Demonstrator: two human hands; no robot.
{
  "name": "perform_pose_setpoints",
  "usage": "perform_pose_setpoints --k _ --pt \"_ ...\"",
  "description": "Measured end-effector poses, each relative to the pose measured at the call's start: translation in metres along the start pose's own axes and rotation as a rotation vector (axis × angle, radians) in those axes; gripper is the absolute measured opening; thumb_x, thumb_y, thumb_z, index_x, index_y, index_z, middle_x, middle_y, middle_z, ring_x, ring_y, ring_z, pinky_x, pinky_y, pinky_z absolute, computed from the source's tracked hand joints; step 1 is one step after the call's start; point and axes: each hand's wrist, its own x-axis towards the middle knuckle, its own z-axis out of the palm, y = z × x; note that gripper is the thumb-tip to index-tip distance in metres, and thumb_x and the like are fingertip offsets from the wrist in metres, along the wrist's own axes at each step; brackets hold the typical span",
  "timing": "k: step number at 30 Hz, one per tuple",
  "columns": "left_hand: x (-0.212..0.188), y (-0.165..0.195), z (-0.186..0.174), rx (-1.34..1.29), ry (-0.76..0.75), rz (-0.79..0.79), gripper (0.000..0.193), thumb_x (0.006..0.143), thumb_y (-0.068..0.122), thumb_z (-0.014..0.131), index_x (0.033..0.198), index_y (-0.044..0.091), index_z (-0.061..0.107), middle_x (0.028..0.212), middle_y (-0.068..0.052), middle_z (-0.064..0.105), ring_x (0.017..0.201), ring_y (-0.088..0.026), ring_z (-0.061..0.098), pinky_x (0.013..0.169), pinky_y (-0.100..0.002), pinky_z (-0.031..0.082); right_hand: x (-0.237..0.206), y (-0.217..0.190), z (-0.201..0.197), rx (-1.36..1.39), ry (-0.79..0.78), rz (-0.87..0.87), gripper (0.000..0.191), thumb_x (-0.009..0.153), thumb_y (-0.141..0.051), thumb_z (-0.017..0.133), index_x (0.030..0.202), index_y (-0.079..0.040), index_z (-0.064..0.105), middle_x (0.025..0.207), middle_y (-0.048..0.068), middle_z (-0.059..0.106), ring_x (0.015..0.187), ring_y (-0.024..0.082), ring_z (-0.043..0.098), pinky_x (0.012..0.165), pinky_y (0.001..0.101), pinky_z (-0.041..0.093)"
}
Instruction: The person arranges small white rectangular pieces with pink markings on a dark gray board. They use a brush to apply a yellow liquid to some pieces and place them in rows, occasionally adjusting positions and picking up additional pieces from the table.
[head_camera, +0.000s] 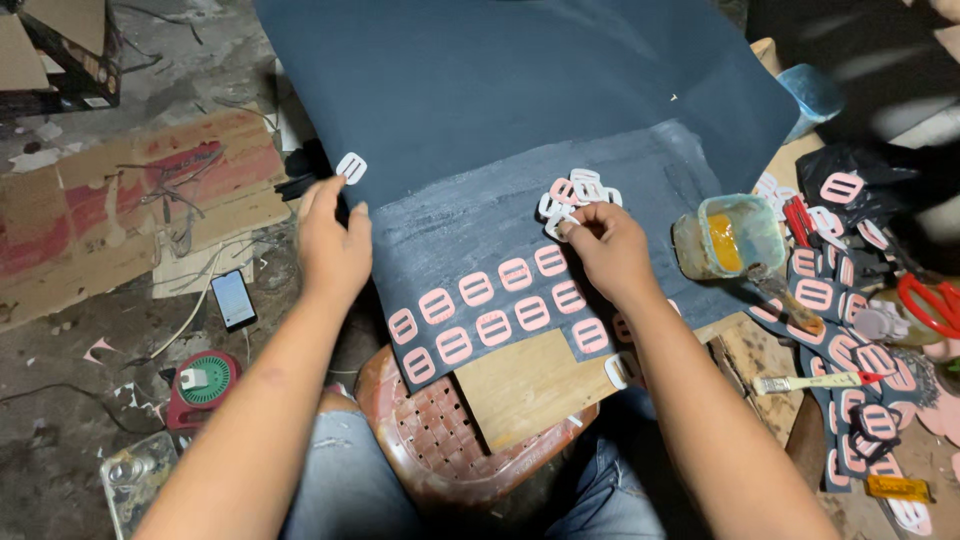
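Note:
A large dark blue sheet (520, 90) lies over a wooden board (525, 385) on a red woven stool (440, 450). Its near part is greyish with glue. Two rows of pink buckle-shaped pieces (495, 305) are stuck on it. My left hand (332, 240) holds one white-pink buckle piece (351, 167) up at the sheet's left edge. My right hand (605, 245) rests on the sheet, its fingertips pinching one piece at a small loose pile of pieces (577, 192).
A glue jar (728, 237) with a brush stands to the right. Beyond it lie dark strips with pink pieces (840, 340), red scissors (925, 305) and a small brush (815, 381). A phone (233, 298), a small fan (203, 383) and cardboard (130, 190) lie on the floor at left.

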Motion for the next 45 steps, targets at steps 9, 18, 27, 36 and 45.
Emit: perform_pose_setpoints --k 9,18,27,36,45 --pt "0.061 0.012 0.021 0.1 -0.062 -0.17 0.04 0.089 0.014 0.071 0.127 0.002 0.066 0.125 -0.023 0.068 0.113 -0.04 0.065 0.098 -0.045 0.05 0.041 -0.002 0.015 0.114 -0.017 0.017 0.016 0.092 -0.016 0.072 0.1 -0.002 0.071 0.087 0.005 0.071 0.076 0.012 0.061 0.07 0.0296 0.05" --pt "0.016 0.024 0.018 -0.775 -0.075 -0.582 0.025 0.096 0.01 0.064 0.119 0.001 0.067 0.104 -0.006 0.075 0.089 -0.013 0.073 0.076 -0.027 0.059 0.017 -0.028 0.015 -0.169 0.235 -0.171 0.034 0.089 -0.022 0.078 0.115 0.0 0.071 0.099 0.012 0.068 0.084 0.021 0.066 0.077 0.0328 0.053" --pt "-0.121 0.122 -0.004 -0.974 -0.493 -0.138 0.016 0.094 -0.002 0.068 0.11 -0.004 0.069 0.123 -0.011 0.063 0.111 -0.015 0.065 0.095 -0.028 0.054 -0.136 -0.034 -0.009 0.763 -0.202 0.119 0.027 0.094 -0.002 0.067 0.12 0.004 0.067 0.097 0.008 0.075 0.085 0.013 0.071 0.076 0.0265 0.058" --pt "-0.155 0.165 -0.015 -1.008 -0.65 -0.196 0.024 0.089 -0.002 0.063 0.112 -0.002 0.068 0.125 -0.009 0.065 0.108 -0.015 0.069 0.092 -0.028 0.059 -0.196 -0.01 -0.037 0.727 -0.06 0.043 0.022 0.092 0.002 0.068 0.114 0.004 0.066 0.113 0.006 0.071 0.099 0.011 0.068 0.088 0.0258 0.056" --pt "-0.184 0.172 0.018 -1.013 -0.824 -0.511 0.02 0.095 0.009 0.066 0.112 -0.001 0.071 0.097 -0.008 0.076 0.087 -0.012 0.07 0.079 -0.027 0.057 -0.207 0.01 -0.05 0.719 -0.069 0.191 0.018 0.095 -0.005 0.069 0.111 0.003 0.07 0.096 0.008 0.074 0.081 0.012 0.068 0.073 0.0263 0.055"
